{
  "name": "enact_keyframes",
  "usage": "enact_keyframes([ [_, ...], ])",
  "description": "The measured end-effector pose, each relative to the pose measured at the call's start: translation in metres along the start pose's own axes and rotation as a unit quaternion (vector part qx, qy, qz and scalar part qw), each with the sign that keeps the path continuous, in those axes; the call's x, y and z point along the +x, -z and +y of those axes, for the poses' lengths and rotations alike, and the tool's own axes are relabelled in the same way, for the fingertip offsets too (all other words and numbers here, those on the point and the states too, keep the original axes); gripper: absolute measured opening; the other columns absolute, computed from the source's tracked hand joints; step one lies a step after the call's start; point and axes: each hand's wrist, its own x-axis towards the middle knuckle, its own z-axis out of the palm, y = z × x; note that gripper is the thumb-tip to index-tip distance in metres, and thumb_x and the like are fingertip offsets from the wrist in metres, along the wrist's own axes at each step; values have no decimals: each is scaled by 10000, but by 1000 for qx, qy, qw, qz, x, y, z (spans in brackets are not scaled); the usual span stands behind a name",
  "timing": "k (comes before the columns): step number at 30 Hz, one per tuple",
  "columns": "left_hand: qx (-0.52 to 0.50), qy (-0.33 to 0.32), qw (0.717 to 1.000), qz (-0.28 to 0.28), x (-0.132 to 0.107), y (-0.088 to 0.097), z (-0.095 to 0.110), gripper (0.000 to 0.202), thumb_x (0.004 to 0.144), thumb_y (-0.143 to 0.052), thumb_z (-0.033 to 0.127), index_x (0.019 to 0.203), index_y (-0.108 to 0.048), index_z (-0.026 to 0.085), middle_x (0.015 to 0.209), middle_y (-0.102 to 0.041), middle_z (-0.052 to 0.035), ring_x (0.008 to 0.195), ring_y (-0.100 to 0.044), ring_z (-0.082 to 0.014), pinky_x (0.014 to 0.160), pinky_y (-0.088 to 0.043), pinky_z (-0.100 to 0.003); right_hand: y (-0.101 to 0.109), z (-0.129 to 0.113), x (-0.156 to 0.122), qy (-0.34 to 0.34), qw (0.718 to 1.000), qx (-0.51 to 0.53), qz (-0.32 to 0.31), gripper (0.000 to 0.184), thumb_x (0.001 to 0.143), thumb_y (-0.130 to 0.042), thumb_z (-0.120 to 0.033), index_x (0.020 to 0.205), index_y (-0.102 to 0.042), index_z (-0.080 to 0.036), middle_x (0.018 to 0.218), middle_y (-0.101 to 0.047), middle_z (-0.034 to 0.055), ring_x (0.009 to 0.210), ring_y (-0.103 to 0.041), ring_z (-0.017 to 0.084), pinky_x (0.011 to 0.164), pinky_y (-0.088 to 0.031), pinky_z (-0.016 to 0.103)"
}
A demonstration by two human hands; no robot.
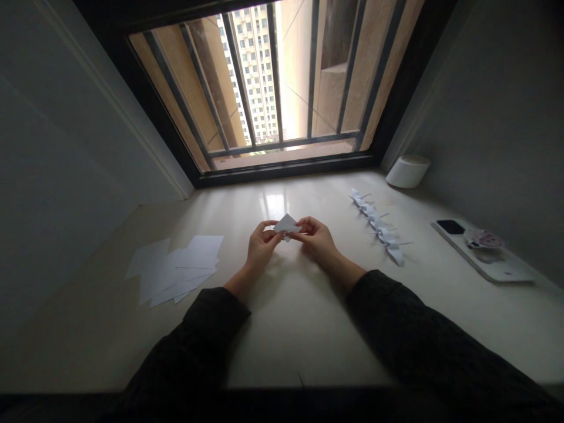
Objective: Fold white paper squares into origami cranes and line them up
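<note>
A small folded piece of white paper (287, 222) is held up between both hands over the middle of the pale sill. Its top comes to a point, and a little tip shows below the fingers. My left hand (261, 244) pinches its left corner between thumb and fingers. On the other side, my right hand (318, 236) grips the right corner the same way. To the right lies a row of several folded white paper cranes (378, 224). Loose white paper sheets (180, 267) overlap in a pile on the left.
A white phone (484, 252) with a round decorated grip on its back lies at the right. Behind it a white cylindrical object (408, 171) stands near the wall. The dark window frame (286, 176) with bars outside borders the sill's (291, 335) far edge.
</note>
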Motion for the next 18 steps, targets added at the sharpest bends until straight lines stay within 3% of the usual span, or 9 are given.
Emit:
enact_keyframes([
  [7,6,-7,1000,19,-2,0,3,440,641,-748,384,980,-567,169,735,-700,-41,677,-646,-153,657,-473,-263,1,-2,0,-37,999,27,12,395,506,-815,-380,744,-540,-225,611,-623,-26,587,-586,154,555,-432,276],
  [13,10,5,999,48,1,3,1,468,638,-750,382,1010,-575,158,699,-693,-35,668,-637,-153,662,-469,-268,2,-9,1,-34,998,51,-19,304,568,-770,-333,721,-537,-212,620,-663,-19,621,-606,142,615,-411,266],
  [18,24,7,998,55,3,5,-3,453,666,-731,373,1024,-571,146,704,-690,-39,667,-632,-146,651,-467,-253,2,-7,0,-41,998,35,-27,275,607,-733,-345,734,-530,-212,646,-674,-9,619,-600,140,574,-405,250],
])
